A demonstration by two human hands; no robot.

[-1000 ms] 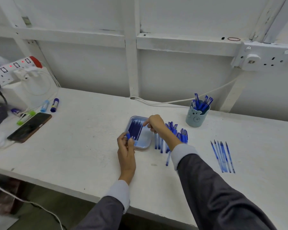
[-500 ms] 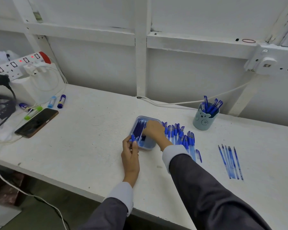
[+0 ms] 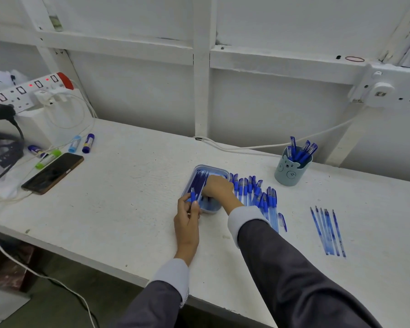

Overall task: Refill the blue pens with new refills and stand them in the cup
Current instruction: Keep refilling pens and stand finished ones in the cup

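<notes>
A blue pen piece (image 3: 192, 197) was pinched in the grip of the left hand (image 3: 187, 216) at the tray (image 3: 213, 167) edge. The right hand (image 3: 219, 185) was set over the refills (image 3: 198, 182) in the tray, but its grip could not be told. Blue pens (image 3: 253, 194) were laid on the tabletop (image 3: 128, 197) between the tray and the cup (image 3: 291, 172).
</notes>
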